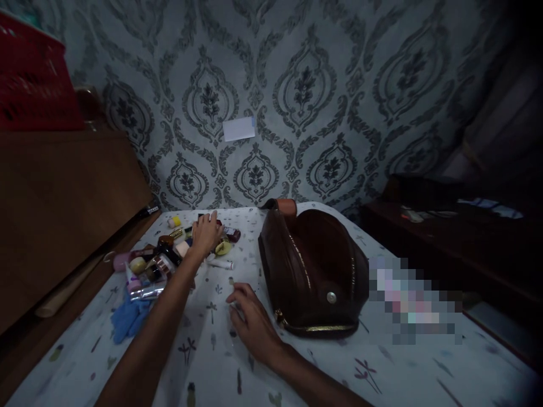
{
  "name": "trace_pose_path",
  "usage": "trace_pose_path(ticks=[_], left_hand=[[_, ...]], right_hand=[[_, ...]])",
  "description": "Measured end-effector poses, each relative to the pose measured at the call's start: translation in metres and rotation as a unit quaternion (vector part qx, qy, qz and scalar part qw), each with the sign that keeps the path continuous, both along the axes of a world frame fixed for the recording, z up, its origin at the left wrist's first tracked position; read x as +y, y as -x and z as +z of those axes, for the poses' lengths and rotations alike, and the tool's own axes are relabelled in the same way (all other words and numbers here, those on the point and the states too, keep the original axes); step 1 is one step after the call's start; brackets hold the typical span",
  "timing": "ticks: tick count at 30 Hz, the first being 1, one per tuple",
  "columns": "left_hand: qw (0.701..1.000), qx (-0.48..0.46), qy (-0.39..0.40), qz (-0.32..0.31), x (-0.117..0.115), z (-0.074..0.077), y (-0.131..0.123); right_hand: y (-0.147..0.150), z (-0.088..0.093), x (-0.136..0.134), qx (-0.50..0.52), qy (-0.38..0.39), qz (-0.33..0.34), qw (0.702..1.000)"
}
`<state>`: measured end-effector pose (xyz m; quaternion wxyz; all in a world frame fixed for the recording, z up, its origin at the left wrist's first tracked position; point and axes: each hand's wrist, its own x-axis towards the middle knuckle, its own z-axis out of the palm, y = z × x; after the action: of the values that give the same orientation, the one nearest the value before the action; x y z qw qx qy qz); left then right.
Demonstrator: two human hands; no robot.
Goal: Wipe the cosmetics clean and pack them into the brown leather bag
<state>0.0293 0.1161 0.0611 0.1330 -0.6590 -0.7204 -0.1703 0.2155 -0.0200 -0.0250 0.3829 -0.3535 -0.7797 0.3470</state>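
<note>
My left hand (206, 233) reaches over a pile of small cosmetics at the back left of the table, fingers stretched out and apart over dark items partly hidden beneath them. A dark red box (232, 234), a yellowish round item (223, 246) and a white tube (221, 263) lie close to it. Over the cloth hovers or rests my right hand (252, 322), its fingers loosely bent and apart, holding nothing. Just to its right stands a brown bag (282, 271) with its gold zip undone and its top gaping. A silver tube (148, 291) lies at the pile's near side.
Blue crumpled cloth or gloves (127, 321) lie at the left on the patterned tablecloth (212, 362). A blurred-out item (413, 302) lies right of the bag. Brown furniture (63, 215) with a red basket (36, 73) borders the left; a papered wall stands behind.
</note>
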Motion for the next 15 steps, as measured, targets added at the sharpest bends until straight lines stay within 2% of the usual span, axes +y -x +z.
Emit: trace_pose_path(ticks=[3, 6, 9, 12, 15], left_hand=[[0.999, -0.029, 0.021, 0.032, 0.019, -0.007, 0.000], [0.998, -0.046, 0.022, 0.037, 0.023, -0.011, 0.005], [0.998, -0.050, -0.011, 0.032, 0.011, -0.013, 0.004], [0.997, -0.049, -0.059, 0.011, -0.010, -0.018, -0.001], [0.986, -0.018, -0.135, -0.095, -0.033, -0.030, -0.006]], right_hand=[[0.001, 0.000, 0.000, 0.009, -0.010, -0.009, 1.000], [0.002, 0.001, 0.000, 0.008, -0.003, -0.009, 1.000], [0.002, 0.002, 0.000, 0.008, 0.000, -0.009, 1.000], [0.002, 0.001, 0.000, 0.015, -0.004, -0.008, 1.000], [0.002, -0.001, 0.002, 0.020, -0.016, -0.010, 1.000]])
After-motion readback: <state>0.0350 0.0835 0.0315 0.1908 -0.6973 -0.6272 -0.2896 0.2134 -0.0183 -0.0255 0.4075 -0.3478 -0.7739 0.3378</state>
